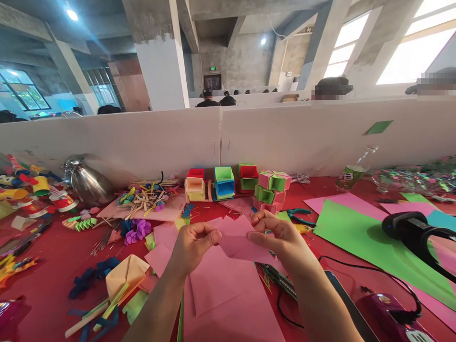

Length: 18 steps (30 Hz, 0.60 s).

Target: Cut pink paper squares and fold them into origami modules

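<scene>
Paper boxes in red, cream, green and blue stand in a row at the back of the red tabletop, open sides facing the camera, nothing visible inside. Just right of them is a stack of pink-and-green folded cubes. Steel kettle sits back left, lid on, contents hidden. Clear bottle with a green label leans at back right against the white partition. A pile of wooden sticks lies near the kettle, with purple paper flowers in front of it. Teal-handled pliers lie just behind the right hand. A green sheet is spread at right, with a black device on its far edge. Both hands hold a pink paper piece above the pink sheets at centre front. The left hand has its fingers curled together, pinching the piece's left edge. The right hand's fingers pinch the upper right edge between thumb and forefinger.
</scene>
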{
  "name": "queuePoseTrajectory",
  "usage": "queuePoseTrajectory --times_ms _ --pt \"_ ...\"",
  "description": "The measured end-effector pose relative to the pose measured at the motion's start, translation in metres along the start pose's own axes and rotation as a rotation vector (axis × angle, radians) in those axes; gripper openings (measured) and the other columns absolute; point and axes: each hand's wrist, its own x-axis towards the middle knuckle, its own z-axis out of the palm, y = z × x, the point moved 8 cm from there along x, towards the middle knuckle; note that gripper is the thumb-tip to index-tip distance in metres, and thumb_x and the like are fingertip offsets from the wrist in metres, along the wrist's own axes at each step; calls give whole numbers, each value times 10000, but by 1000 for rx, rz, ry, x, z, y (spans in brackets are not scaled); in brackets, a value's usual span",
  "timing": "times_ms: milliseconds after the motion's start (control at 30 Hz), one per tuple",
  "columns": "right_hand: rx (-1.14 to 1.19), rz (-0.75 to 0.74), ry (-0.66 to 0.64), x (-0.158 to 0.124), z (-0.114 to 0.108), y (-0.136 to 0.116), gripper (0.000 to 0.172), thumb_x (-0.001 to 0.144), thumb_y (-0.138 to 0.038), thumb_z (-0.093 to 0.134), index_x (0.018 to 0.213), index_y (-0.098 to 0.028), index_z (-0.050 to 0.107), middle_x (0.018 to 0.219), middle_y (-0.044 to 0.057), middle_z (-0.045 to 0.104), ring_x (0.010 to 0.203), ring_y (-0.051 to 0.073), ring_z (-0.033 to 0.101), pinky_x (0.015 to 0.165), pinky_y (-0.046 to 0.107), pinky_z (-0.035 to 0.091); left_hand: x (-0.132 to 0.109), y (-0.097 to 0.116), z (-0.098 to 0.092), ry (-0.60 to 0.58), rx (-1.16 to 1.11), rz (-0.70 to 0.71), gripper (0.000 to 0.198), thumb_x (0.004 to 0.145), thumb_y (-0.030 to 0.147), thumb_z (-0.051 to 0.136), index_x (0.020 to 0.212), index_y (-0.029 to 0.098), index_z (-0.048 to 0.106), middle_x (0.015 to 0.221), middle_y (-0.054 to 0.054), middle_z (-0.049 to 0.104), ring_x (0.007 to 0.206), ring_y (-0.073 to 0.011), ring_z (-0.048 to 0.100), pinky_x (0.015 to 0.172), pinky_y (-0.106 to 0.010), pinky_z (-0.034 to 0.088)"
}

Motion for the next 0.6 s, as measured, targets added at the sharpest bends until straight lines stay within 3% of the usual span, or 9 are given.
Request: queuePoseTrajectory --times_ms 100,267,367,500,600 --pt "30 14 -12 0 -1 1 238 646 -334 685 527 -174 556 856 31 507 814 179 507 667 290 395 1 1 -4 -6 -42 -3 238 716 351 656 586 156 610 572 -2 601 584 -122 536 586 -222 426" --pt "81 21 11 0 -5 2 251 651 -358 692 545 -174 558 849 24 519 799 173 521 671 291 397 5 1 -20 96 -119 27 302 721 450 636 670 153 631 645 -27 635 650 -142 570 650 -246 453" --pt "62 5 -11 0 -2 1 267 654 -373 701 542 -174 562 846 29 524 823 181 522 681 289 406 4 -1 -15 47 -62 11 325 695 461 673 774 146 673 722 -40 662 682 -148 577 643 -239 442" --pt "18 -12 -24 1 3 1 261 671 -378 702 555 -171 593 875 44 525 855 190 526 696 295 415 2 0 -12 54 43 19 262 741 400 647 656 152 650 640 -17 643 646 -141 563 645 -236 430" --pt "-25 -50 -23 1 4 1 235 702 -358 684 575 -176 610 869 48 536 869 194 527 734 311 420 2 1 -13 46 98 49 269 776 405 605 678 157 631 661 -16 635 665 -147 565 645 -234 423"
